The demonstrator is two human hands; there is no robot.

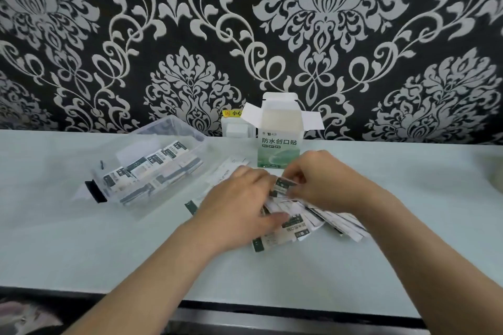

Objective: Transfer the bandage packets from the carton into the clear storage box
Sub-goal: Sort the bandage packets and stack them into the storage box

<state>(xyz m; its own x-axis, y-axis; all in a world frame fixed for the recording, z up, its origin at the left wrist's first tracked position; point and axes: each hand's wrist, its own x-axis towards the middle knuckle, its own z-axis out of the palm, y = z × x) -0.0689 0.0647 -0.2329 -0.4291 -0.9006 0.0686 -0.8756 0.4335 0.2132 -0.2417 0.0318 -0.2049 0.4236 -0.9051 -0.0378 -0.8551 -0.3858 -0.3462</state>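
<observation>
Your right hand (321, 179) pinches one bandage packet (283, 186) by its end; your left hand (239, 207) lies flat on the packet pile (326, 219). Light, thin, likely slippery: pinch edges.

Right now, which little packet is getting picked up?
Find the white-and-green carton standing by the wall. In front lies a pile of packets. Yours is the packet pinched by the right hand, held above the pile while others lie flat.
</observation>
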